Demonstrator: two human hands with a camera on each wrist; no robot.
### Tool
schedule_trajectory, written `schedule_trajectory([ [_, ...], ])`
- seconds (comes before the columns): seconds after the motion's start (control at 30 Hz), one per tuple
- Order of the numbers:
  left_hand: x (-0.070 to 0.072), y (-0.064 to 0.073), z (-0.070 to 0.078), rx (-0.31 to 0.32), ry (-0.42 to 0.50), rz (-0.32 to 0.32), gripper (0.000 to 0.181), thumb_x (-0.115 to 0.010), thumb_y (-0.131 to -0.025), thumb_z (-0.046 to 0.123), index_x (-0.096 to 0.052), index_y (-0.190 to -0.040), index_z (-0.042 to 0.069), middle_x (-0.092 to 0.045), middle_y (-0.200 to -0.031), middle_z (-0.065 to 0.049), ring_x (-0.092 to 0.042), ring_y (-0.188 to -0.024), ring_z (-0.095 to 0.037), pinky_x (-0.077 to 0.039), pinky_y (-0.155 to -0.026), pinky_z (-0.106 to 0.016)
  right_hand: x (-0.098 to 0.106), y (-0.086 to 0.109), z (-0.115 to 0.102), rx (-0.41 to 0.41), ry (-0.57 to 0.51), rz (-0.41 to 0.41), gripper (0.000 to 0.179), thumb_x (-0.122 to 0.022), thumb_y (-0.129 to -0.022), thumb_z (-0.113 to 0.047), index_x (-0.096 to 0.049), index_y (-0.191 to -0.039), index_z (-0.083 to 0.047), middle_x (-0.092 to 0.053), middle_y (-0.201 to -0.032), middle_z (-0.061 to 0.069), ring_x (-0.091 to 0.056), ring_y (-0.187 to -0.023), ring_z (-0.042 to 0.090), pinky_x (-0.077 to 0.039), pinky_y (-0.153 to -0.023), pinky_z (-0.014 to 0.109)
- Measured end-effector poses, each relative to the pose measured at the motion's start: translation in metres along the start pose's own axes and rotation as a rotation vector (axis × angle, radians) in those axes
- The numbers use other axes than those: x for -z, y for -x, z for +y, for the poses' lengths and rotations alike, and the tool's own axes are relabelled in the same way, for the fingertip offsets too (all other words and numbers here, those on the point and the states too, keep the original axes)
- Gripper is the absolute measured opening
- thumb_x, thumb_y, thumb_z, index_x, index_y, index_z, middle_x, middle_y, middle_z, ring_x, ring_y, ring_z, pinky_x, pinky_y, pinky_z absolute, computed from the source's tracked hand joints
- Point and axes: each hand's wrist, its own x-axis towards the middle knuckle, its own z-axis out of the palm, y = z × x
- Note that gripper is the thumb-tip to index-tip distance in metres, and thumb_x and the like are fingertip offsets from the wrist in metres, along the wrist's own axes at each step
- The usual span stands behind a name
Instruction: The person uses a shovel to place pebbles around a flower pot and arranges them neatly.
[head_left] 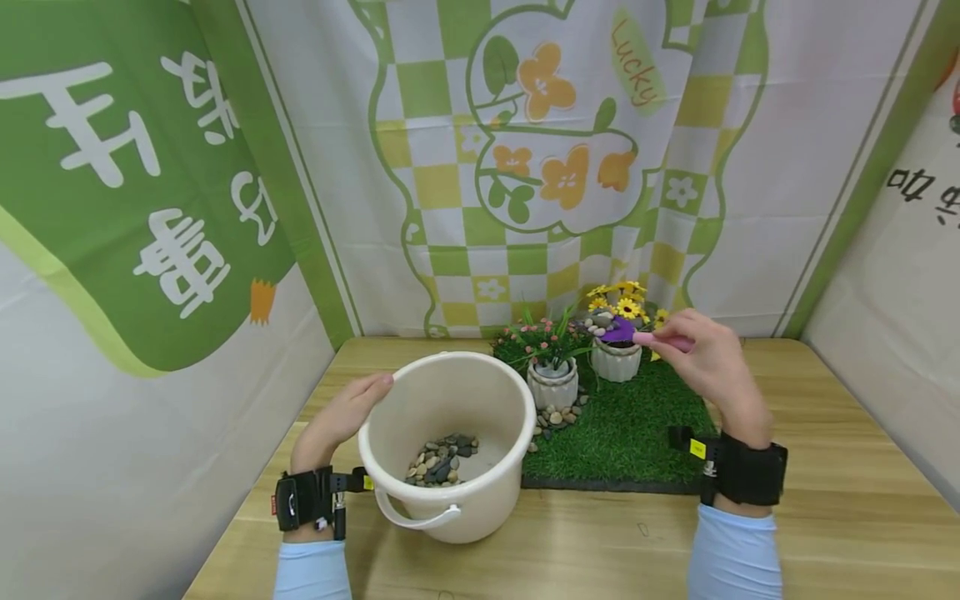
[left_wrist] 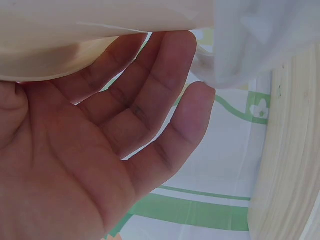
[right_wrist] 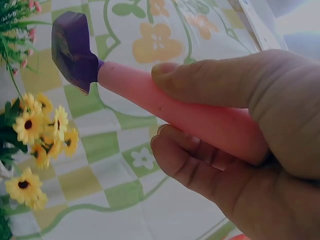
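1. Blue sleeves (head_left: 735,554) come nearest the head cam, at the bottom edge, w/ a black band (head_left: 750,473) on each wrist, prob. to carry the wrist cams.
2. Bucket (head_left: 491,510) stands on the wood table (head_left: 600,542), just L of the grass mat (head_left: 637,446), btwn both arms. Pebbles (head_left: 442,460) lie on its floor; likely kept close for easy reach.
3. L hand (head_left: 345,417) grips the bucket's L rim, fingers bent on the outside below it; looks like a light hold, prob. just to steady it.
4. R hand (head_left: 705,354) is clamped on the pink handle of the shovel (right_wrist: 135,87), thumb on one side, fingers on the other. Gripping well back prob. keeps knuckles clear of the flowers.
5. Shovel's purple blade (head_left: 620,331) is at the yellow flowers (head_left: 628,308), over the rear pot's (head_left: 617,367) rim area. Grey stones (head_left: 600,321) show beside it; can't tell if they rest on it or lie past it.
6. Front pot (head_left: 553,392) sits on the mat, stones round its base, prob. as trim.
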Motion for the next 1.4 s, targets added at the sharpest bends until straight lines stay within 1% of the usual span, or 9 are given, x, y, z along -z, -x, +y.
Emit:
schedule_trajectory([
  [0.1, 0.0, 0.002, -0.002, -0.006, -0.003, 0.009, 0.051, -0.032, -0.106, 0.032, -0.051, -0.132, -0.008, -0.063, -0.116, -0.022, -0.061, -0.102, -0.031, -0.046, -0.089, -0.049, 0.002, 0.002, 0.001, -0.004, 0.005, -0.007, 0.007, -0.076, -0.077, -0.005, -0.07, -0.08, -0.003, -0.064, -0.084, 0.005, -0.053, -0.068, 0.016, -0.044, -0.058, 0.033],
  [0.2, -0.001, 0.004, -0.003, 0.016, -0.005, 0.021, 0.051, -0.033, -0.106, 0.034, -0.052, -0.132, -0.006, -0.063, -0.116, -0.02, -0.06, -0.104, -0.031, -0.044, -0.092, -0.051, 0.004, 0.004, 0.003, -0.011, 0.006, -0.025, 0.006, -0.075, -0.078, -0.002, -0.071, -0.082, -0.003, -0.062, -0.083, 0.005, -0.05, -0.066, 0.016, -0.042, -0.057, 0.032],
  [0.37, -0.002, 0.004, -0.005, 0.035, -0.004, 0.011, 0.052, -0.032, -0.106, 0.034, -0.052, -0.133, -0.005, -0.063, -0.117, -0.019, -0.06, -0.106, -0.03, -0.043, -0.094, -0.051, 0.003, 0.006, 0.009, -0.012, 0.028, -0.061, 0.009, -0.074, -0.076, 0.002, -0.07, -0.082, -0.003, -0.06, -0.081, 0.004, -0.047, -0.065, 0.015, -0.041, -0.055, 0.032],
  [0.47, 0.002, 0.003, -0.005, -0.001, -0.007, 0.022, 0.051, -0.032, -0.106, 0.031, -0.051, -0.132, -0.009, -0.062, -0.117, -0.022, -0.06, -0.104, -0.032, -0.044, -0.092, -0.051, 0.0, 0.003, 0.012, 0.022, 0.032, -0.067, 0.009, -0.075, -0.075, 0.002, -0.07, -0.083, -0.002, -0.061, -0.081, 0.005, -0.047, -0.065, 0.015, -0.042, -0.055, 0.032],
  [0.63, 0.008, 0.0, -0.004, -0.011, -0.012, 0.025, 0.051, -0.033, -0.106, 0.031, -0.052, -0.131, -0.009, -0.063, -0.115, -0.023, -0.061, -0.102, -0.032, -0.045, -0.091, -0.05, 0.001, 0.001, 0.017, 0.088, 0.037, -0.052, 0.011, -0.077, -0.073, 0.002, -0.07, -0.08, -0.003, -0.058, -0.075, 0.001, -0.043, -0.061, 0.011, -0.039, -0.051, 0.029],
  [0.73, 0.008, 0.001, -0.003, 0.007, -0.01, 0.018, 0.05, -0.032, -0.106, 0.031, -0.053, -0.13, -0.008, -0.064, -0.114, -0.021, -0.061, -0.102, -0.031, -0.044, -0.092, -0.05, 0.004, 0.003, 0.018, 0.122, 0.045, -0.063, 0.012, -0.077, -0.072, 0.002, -0.07, -0.077, -0.006, -0.053, -0.072, -0.003, -0.04, -0.059, 0.008, -0.037, -0.049, 0.026],
  [0.97, 0.01, 0.0, -0.004, -0.04, -0.01, -0.002, 0.05, -0.03, -0.107, 0.028, -0.053, -0.129, -0.01, -0.064, -0.112, -0.022, -0.062, -0.101, -0.031, -0.046, -0.091, -0.049, 0.003, 0.011, 0.017, 0.181, 0.047, -0.071, 0.014, -0.078, -0.071, 0.002, -0.071, -0.081, -0.006, -0.055, -0.075, -0.003, -0.039, -0.062, 0.005, -0.037, -0.05, 0.024],
  [1.2, 0.01, -0.002, -0.003, -0.032, -0.005, 0.004, 0.05, -0.031, -0.106, 0.029, -0.054, -0.129, -0.008, -0.064, -0.113, -0.021, -0.061, -0.102, -0.03, -0.045, -0.092, -0.049, 0.006, 0.023, 0.015, 0.212, 0.021, -0.07, 0.018, -0.079, -0.068, 0.004, -0.07, -0.08, -0.008, -0.056, -0.078, -0.005, -0.037, -0.059, 0.0, -0.031, -0.051, 0.015],
  [1.4, 0.005, -0.001, -0.001, -0.012, 0.024, -0.008, 0.049, -0.032, -0.106, 0.031, -0.054, -0.13, -0.007, -0.065, -0.112, -0.019, -0.062, -0.1, -0.028, -0.045, -0.092, -0.049, 0.008, 0.033, 0.016, 0.202, 0.038, -0.111, 0.018, -0.078, -0.07, 0.001, -0.071, -0.081, -0.011, -0.058, -0.081, -0.006, -0.04, -0.06, -0.001, -0.034, -0.052, 0.016],
])
